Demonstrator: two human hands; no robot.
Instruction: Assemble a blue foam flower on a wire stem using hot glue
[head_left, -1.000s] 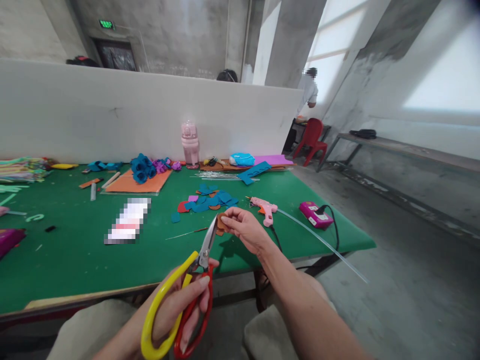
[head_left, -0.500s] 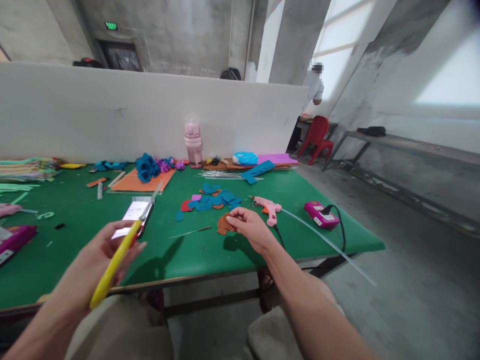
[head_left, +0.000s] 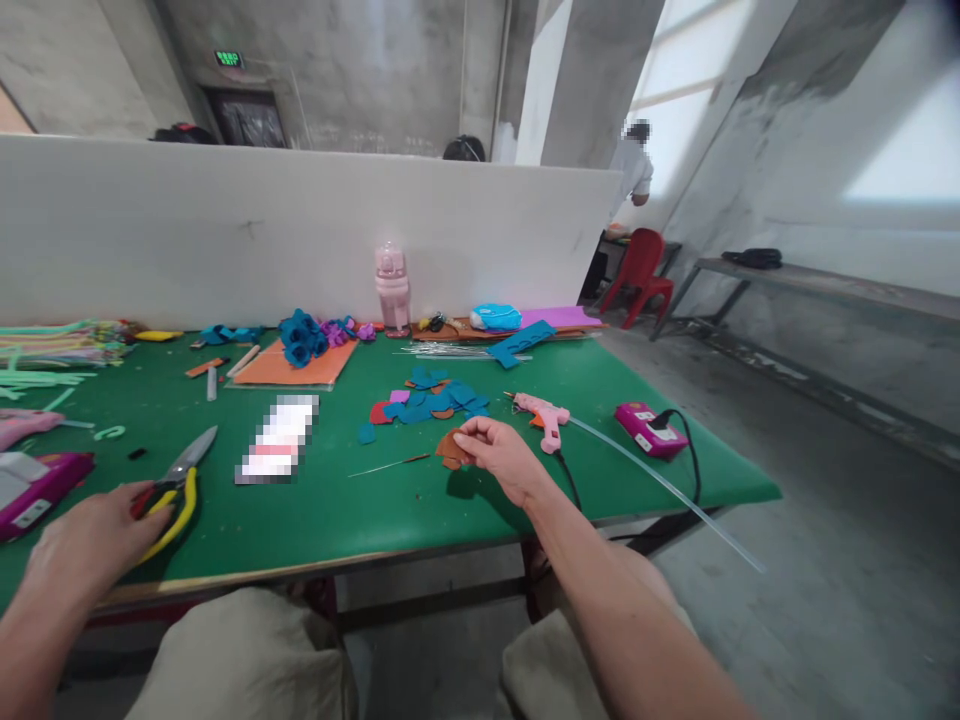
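The left hand (head_left: 94, 540) is resting loosely curled on the scissors (head_left: 174, 482), which are lying on the green table (head_left: 337, 510). The right hand (head_left: 501, 455) is pinching brown felt pieces (head_left: 452, 447) against the table, so cutting seems finished and assembly remains.

A: Scissors (head_left: 174, 487) under your left hand (head_left: 90, 540): what colours?

B: Yellow and red handles, grey blades, lying on the green table (head_left: 330, 510).

A: And in your right hand (head_left: 504, 458)?

B: A brown felt piece (head_left: 451, 447). Behind it on the table, a pile of cutouts (head_left: 424, 397), mostly teal, with some red, purple and brown.

A: Right of that pile?

B: A pink glue gun (head_left: 541, 412), then a magenta power strip (head_left: 649, 428) with a black cable.

A: Far edge of the table?

B: A pale pink bottle (head_left: 393, 290), blue felt roses (head_left: 298, 337) on an orange sheet (head_left: 307, 365).
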